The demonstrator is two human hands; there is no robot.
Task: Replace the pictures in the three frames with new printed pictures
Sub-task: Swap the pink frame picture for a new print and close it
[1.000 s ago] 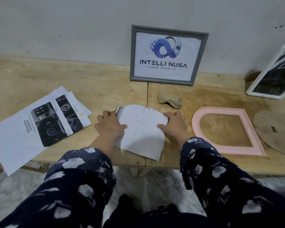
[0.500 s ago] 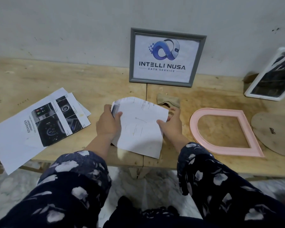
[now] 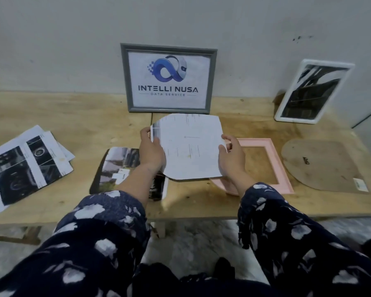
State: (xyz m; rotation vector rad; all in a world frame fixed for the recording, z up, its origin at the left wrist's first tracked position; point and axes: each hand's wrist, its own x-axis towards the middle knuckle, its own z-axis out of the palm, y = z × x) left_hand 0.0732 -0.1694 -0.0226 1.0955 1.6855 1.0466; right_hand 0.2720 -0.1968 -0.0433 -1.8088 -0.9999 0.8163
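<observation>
A cut white paper picture (image 3: pixel 189 146), blank side toward me, is lifted off the wooden table (image 3: pixel 94 116). My left hand (image 3: pixel 151 152) grips its left edge and my right hand (image 3: pixel 231 156) pinches its right edge. Under my left forearm a dark printed picture (image 3: pixel 116 166) lies flat on the table. An empty pink arch-shaped frame (image 3: pixel 274 159) lies to the right, partly hidden by the paper and my right hand. Its brown backing board (image 3: pixel 317 163) lies further right. A grey frame (image 3: pixel 168 79) with a logo print leans on the wall. A white frame (image 3: pixel 311 93) leans at the back right.
A stack of printed sheets (image 3: pixel 24 163) with dark photos lies at the left of the table, overhanging the front edge. A small white label (image 3: pixel 361 185) sits on the backing board's near corner. The grey wall (image 3: pixel 73 39) rises directly behind the table.
Both hands have lifted the cut paper off the table and moved it up and to the right. A dark printed picture that lay beneath it is now uncovered.
</observation>
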